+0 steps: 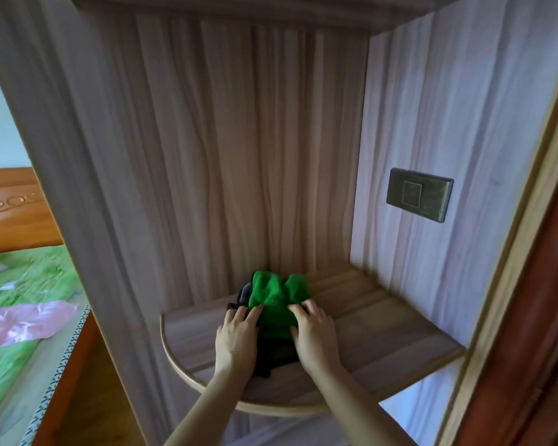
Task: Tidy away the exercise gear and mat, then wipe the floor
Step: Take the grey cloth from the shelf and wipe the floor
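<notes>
A bundle of green cloth (276, 297) with dark grey and black fabric (276, 354) under it lies on a rounded wooden shelf (400, 342) inside a pale wood alcove. My left hand (236, 341) rests on the bundle's left side, fingers spread over the green and black fabric. My right hand (316, 336) presses on its right side, fingertips curled into the green cloth. Both hands touch the bundle; whether either one grips it is unclear.
A brass switch plate (419, 194) sits on the alcove's right wall. To the left is a bed with a green cover (16, 284), a pink plastic bag (23, 323) on it, and an orange wooden headboard (10, 207). A door frame (522, 284) runs down the right.
</notes>
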`<state>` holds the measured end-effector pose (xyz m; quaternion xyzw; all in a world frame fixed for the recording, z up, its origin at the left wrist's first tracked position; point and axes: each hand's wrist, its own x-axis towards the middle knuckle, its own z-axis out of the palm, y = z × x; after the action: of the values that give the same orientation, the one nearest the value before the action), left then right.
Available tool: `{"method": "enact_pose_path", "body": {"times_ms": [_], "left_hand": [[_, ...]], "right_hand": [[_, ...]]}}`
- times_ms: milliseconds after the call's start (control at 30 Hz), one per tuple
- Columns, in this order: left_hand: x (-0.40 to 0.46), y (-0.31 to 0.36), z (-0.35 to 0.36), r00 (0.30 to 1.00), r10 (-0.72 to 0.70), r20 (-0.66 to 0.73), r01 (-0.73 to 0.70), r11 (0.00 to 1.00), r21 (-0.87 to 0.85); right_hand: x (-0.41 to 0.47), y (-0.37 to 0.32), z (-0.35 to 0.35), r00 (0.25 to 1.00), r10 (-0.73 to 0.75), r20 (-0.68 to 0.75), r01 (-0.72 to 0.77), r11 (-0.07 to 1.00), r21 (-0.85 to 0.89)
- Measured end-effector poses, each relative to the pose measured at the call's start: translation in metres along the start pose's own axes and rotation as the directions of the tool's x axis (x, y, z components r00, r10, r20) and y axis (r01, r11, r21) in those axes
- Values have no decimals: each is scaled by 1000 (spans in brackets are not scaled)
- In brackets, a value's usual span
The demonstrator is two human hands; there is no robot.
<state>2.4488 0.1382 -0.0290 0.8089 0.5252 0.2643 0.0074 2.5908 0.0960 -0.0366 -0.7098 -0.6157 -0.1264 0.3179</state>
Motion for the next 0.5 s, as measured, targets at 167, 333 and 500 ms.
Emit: {"method": "enact_pose_path", "body": {"times_ms": [167,333,500], "left_hand": [[-32,6,-19,998,41,47,-44,996,76],[-65,17,-42,980,11,198,-37,991,127],[-103,31,-68,971,13,241,-60,980,188]], "right_hand": [[-17,-10,-19,996,-44,-77,35,992,-120],[-50,-11,-44,993,-117,-2,116,984,-134],[-79,-21,-76,987,-108,119,124,983,-132]]}}
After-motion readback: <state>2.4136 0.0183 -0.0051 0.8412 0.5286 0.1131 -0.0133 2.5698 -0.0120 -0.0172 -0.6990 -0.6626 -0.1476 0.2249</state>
